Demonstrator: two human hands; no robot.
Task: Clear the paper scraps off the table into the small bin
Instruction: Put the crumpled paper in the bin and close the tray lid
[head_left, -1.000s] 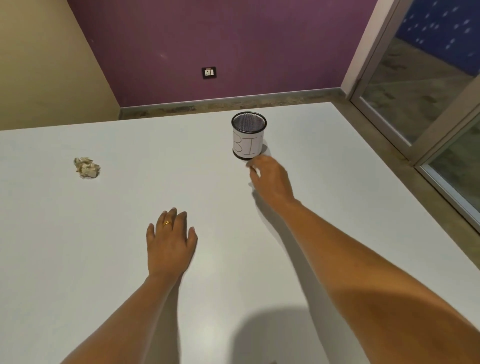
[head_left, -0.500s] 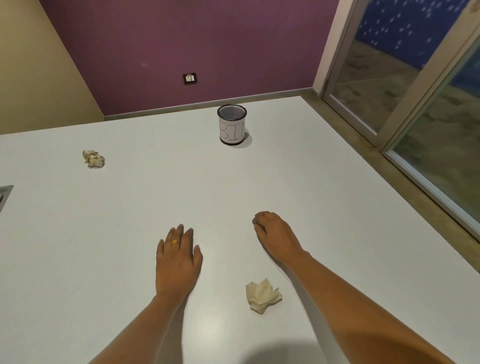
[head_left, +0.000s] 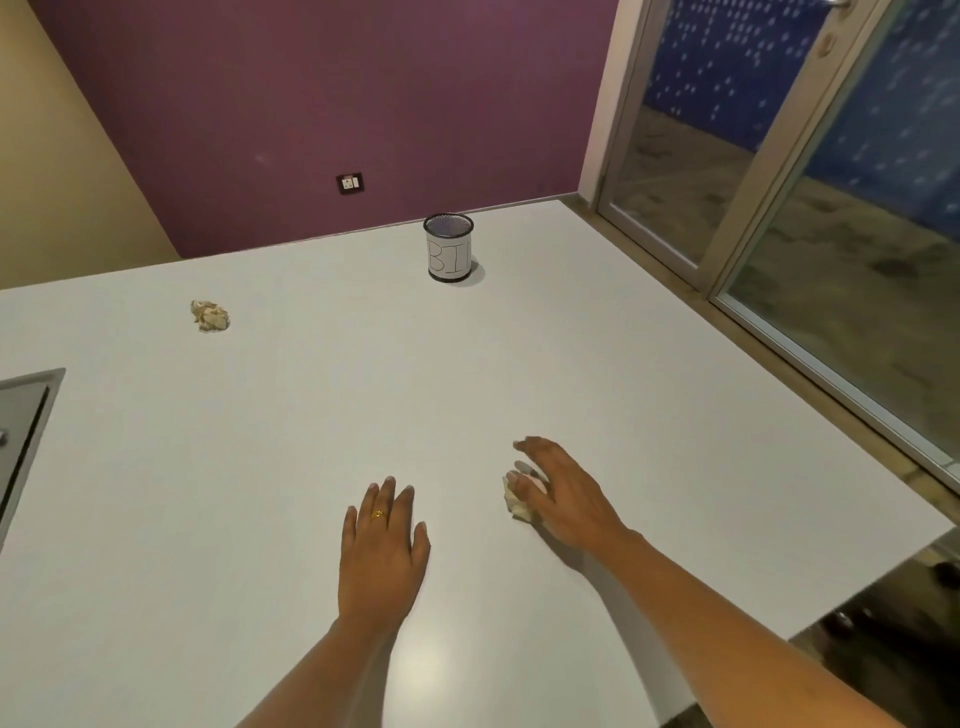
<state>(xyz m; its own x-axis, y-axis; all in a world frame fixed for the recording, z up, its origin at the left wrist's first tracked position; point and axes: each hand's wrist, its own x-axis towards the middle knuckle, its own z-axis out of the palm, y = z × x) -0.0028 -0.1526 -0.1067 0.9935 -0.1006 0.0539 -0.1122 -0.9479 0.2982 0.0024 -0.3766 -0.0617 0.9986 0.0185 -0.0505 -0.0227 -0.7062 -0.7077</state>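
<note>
Upright toward the far edge of the white table (head_left: 571, 364): a small bin (head_left: 449, 254), round, with dark mesh at the rim and a white label bearing hand-drawn letters round the body.

Well nearer than the bin and a little to its right: the right hand (head_left: 563, 493), palm down, low over the table, on top of a crumpled paper scrap (head_left: 517, 504). Touching the paper at the thumb side; one finger stretched forward toward the bin, the rest bent over the paper. Blurred just there, so impossible to tell whether gripping the paper or only resting on it. Paper itself down on the table surface, showing at the side of the hand turned toward the other hand.

Nearer than the bin and a little to its left: the left hand (head_left: 382, 556), flat on the table, palm down, fingers straight and slightly spread, holding nothing. A gold ring (head_left: 379, 514) on one finger. Near the right hand but apart from it and from the paper.

Far to the left of the bin and somewhat nearer: a second scrap (head_left: 209, 315), crumpled, alone on the table, well apart from both hands.

Behind the bin: a purple wall (head_left: 363, 93), with a socket plate (head_left: 349, 183) up and to the left of the bin. To the bin's right, past the table edge: glass doors (head_left: 675, 171) in a pale frame. Far left of the bin, at the border of the view: a grey metal panel (head_left: 26, 415) set in the table.
</note>
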